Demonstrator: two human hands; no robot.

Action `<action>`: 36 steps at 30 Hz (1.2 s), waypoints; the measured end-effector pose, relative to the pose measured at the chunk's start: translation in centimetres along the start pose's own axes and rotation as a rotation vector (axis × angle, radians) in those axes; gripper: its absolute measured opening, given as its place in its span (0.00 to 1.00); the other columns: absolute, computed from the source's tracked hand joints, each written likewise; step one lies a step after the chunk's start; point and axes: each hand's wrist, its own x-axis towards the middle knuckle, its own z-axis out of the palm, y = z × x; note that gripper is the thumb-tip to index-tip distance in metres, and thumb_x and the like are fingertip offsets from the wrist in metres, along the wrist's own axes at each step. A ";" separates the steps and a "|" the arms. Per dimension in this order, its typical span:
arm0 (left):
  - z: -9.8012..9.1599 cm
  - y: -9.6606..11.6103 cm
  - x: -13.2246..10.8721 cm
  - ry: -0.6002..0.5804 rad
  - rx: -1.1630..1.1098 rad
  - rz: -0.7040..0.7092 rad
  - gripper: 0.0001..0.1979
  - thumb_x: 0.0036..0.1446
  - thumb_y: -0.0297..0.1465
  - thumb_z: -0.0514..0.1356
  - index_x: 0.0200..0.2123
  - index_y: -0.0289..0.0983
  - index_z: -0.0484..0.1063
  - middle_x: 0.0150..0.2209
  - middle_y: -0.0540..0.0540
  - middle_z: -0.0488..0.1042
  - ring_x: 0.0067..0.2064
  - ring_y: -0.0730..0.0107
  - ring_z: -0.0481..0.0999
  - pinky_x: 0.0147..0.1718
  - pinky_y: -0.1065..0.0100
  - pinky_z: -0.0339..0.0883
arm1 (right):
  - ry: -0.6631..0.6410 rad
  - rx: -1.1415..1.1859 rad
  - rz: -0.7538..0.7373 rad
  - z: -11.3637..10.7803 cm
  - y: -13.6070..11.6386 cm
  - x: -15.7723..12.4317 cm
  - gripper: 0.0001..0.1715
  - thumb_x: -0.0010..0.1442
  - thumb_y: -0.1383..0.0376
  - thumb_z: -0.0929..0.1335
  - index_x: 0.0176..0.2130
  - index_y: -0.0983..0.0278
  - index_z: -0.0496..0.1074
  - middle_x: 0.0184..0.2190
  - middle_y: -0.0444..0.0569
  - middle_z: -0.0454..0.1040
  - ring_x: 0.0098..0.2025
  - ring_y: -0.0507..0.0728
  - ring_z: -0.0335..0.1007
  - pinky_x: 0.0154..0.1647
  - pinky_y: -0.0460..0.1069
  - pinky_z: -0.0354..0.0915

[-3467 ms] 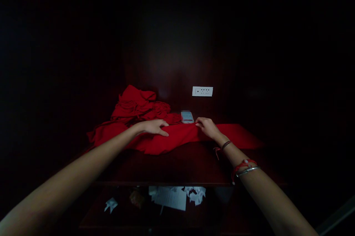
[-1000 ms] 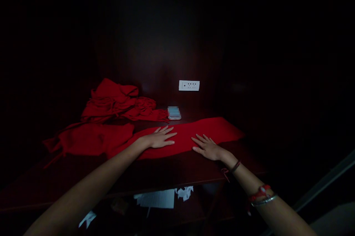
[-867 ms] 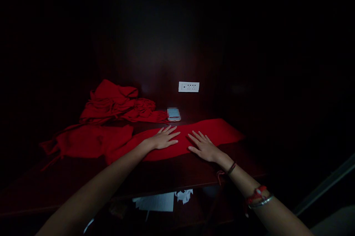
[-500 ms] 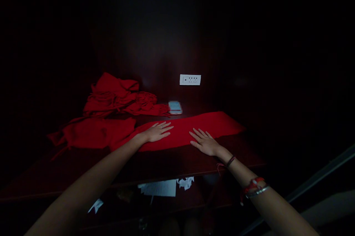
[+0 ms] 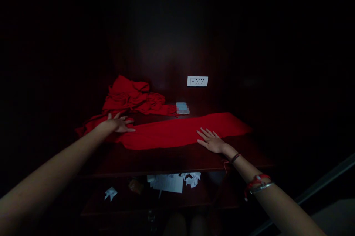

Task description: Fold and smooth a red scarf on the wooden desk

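Here you are with both hands down on the work, and the red cloth strip (image 5: 166, 132) lies stretched out between them on the table (image 5: 166, 160). Your left hand (image 5: 119, 123) is at the strip's left end, fingers fanned well apart, thumb pointing along the cloth; no pinch shows there. Over to your right hand (image 5: 213, 143): palm down, fingers extended and apart, clamped on nothing. Its fingertips lie over the near border of the strip, right of its middle, while the heel of the hand sits past that border, toward the table's near edge.

Now the line of it: the long axis runs left to right, roughly along the table's near edge, with the right end angled a little away from you, toward the far edge. That right end reaches well beyond your right hand and finishes in a slant. Bare table shows between strip and near edge.

Left of your left hand, darker red folds (image 5: 95, 123) spread toward the table's left side; whether they join the strip, you can't tell from here. Behind, by the far edge, there's a bunched red heap (image 5: 130, 95), its tail close to a phone (image 5: 182, 108) with a blurred screen. Above that, a white socket plate (image 5: 198, 81) sits on the wall. Under the table, a sheet of paper (image 5: 169, 183) lies beside crumpled paper (image 5: 193, 179).
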 end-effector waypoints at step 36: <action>1.5 12.2 -3.4 0.473 0.211 0.714 0.21 0.49 0.22 0.47 0.48 0.40 0.58 0.45 0.41 0.63 0.43 0.64 0.65 0.36 0.67 0.61 | 0.337 -0.058 -0.107 0.4 -0.7 -0.8 0.31 0.55 0.50 0.53 0.55 0.61 0.51 0.56 0.52 0.49 0.57 0.60 0.38 0.54 0.58 0.40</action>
